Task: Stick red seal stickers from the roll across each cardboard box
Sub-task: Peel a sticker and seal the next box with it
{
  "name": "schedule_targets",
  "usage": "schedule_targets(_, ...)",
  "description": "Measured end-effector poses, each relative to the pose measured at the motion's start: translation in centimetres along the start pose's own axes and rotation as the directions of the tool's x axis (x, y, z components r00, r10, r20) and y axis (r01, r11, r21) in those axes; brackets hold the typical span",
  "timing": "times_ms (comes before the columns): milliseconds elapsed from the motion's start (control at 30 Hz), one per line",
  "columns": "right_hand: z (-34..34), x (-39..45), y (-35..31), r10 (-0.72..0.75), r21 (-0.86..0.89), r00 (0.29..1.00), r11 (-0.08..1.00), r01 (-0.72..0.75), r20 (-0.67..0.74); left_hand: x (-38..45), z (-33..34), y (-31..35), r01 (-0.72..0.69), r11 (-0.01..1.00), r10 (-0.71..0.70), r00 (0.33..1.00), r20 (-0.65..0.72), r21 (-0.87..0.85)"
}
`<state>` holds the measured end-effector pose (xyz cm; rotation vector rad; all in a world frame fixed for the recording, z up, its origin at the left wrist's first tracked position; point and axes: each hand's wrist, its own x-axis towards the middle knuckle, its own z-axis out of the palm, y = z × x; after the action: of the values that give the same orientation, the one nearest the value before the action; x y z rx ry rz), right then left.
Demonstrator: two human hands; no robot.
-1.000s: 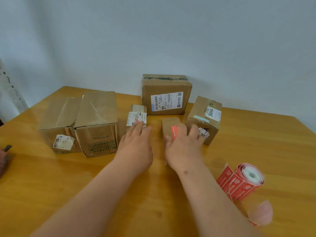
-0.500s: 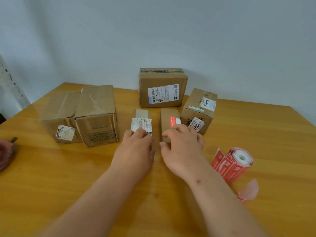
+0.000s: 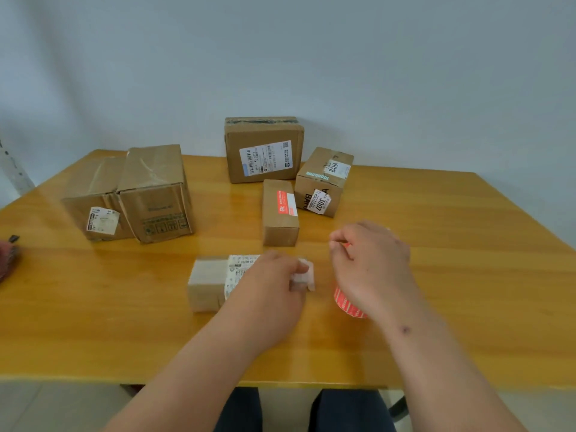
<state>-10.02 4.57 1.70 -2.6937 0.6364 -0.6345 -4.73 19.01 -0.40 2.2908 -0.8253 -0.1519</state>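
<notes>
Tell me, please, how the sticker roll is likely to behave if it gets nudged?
The sticker roll looks round, so it may roll across the smooth table. Its wound paper probably makes it light. The right hand over it should steady it.

Single head-worn view, forward and down over table.

boxes: brown | sticker roll: red | table: orange-yellow

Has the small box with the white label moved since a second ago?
Yes. The labelled box came toward the person, away from the sealed box it stood beside; the left hand holds it.
</notes>
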Motion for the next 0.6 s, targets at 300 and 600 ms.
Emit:
schedule_targets(300,-0.9,-1.3,2.9,0.040,-0.207,0.967,0.978,0.014,0.251,1.4,0.3,1.2,-0.022,0.996,0.016,0.998,-0.061,-0.088)
schedule_targets(600,-1.9,-0.6,4.0,-0.021,-0.224,0.943,0.969,0.101,0.333,2.9,-0.4,2.4,-0.123,0.992,0.123,0.989,0.079,-0.008)
